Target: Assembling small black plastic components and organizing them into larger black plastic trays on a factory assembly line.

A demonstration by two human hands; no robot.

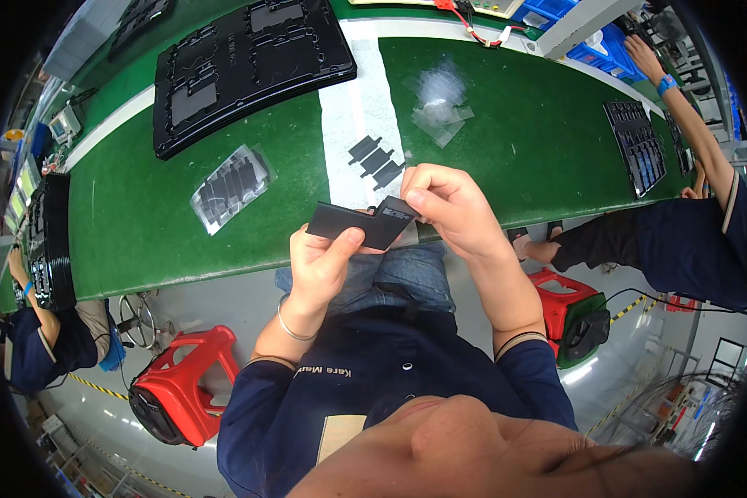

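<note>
At the far left a stack of black trays (51, 241) is standing on end at the edge of the green surface (141, 216), beside a clear bag of dark strips (232, 187). A large black moulded tray (249, 70) is lying behind it.

The left hand (324, 261) is closing around the lower left of a flat black part (358, 222), thumb pressing on top and fingers curled underneath. The part is hovering just off the surface's near edge, above the person's lap. The right hand (448, 207) is pinching the part's upper right corner with fingertips bunched tight, seemingly working at something small there. To do this well, I judge, the left hand should be keeping the part level and steady while the right is pulling slowly.

Three small black pieces (375, 160) are lying on the white strip (361, 108) behind, clear film scraps (441, 104) to their right, and a co-worker's arm (689, 124) is reaching in at far right.
</note>
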